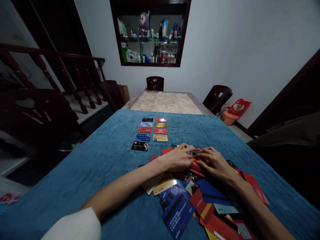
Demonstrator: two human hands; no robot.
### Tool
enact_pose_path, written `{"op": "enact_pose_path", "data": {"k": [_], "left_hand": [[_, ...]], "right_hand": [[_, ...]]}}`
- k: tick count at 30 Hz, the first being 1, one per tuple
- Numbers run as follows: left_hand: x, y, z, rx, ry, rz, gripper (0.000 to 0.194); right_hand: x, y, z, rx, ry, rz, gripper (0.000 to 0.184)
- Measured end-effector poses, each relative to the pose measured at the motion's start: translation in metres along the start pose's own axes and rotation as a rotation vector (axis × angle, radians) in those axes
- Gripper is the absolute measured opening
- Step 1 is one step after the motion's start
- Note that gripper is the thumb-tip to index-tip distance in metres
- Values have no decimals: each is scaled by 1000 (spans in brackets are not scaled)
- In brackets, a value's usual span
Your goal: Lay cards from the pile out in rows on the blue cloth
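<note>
A loose heap of plastic cards [200, 200], red, blue, black and gold, lies on the blue tablecloth [105, 160] in front of me. Both my hands rest on the far part of the heap, side by side. My left hand [178, 158] lies palm down with its fingers curled over the cards. My right hand [213, 163] also lies palm down, its fingertips pressed on a red striped card [197, 168] between the hands. Further off, cards are set out in two neat columns [151, 131].
Beyond the blue cloth the table shows a patterned top [165, 101]. Dark chairs stand at the far end [155, 83], far right [217, 96] and left [111, 93]. A stair rail [50, 66] runs along the left. A wall shelf [150, 33] holds bottles.
</note>
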State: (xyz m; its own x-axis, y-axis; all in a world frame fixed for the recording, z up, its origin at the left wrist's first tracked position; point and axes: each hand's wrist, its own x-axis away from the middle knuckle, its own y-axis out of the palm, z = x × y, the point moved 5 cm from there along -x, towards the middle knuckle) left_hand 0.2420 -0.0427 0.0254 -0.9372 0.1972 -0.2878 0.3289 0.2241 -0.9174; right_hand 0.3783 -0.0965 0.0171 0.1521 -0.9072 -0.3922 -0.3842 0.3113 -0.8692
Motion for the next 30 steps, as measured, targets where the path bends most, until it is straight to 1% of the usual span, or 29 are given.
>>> {"op": "enact_pose_path", "data": {"k": [3, 6, 9, 12, 15, 17, 22, 26, 30], "left_hand": [[8, -1, 3, -88, 36, 34, 19], [15, -7, 6, -143, 65, 37, 21], [22, -15, 7, -148, 80, 35, 23], [27, -24, 4, -102, 66, 60, 24], [31, -31, -4, -14, 4, 77, 22], [32, -32, -10, 58, -56, 72, 19], [33, -25, -21, 209, -191, 57, 19], [33, -22, -25, 281, -223, 63, 23], [36, -23, -29, 337, -255, 83, 23]], "right_hand": [[0, 0, -7, 3, -27, 14, 20], [0, 0, -14, -18, -49, 17, 20], [0, -1, -21, -70, -60, 18, 21], [0, -5, -23, -147, -46, 34, 23], [1, -10, -23, -214, -12, 55, 26], [1, -13, -24, -244, 0, 59, 27], [1, -12, -26, -259, 22, 37, 23], [0, -4, -24, -205, 23, 32, 13], [0, -1, -19, -194, 13, 74, 15]]}}
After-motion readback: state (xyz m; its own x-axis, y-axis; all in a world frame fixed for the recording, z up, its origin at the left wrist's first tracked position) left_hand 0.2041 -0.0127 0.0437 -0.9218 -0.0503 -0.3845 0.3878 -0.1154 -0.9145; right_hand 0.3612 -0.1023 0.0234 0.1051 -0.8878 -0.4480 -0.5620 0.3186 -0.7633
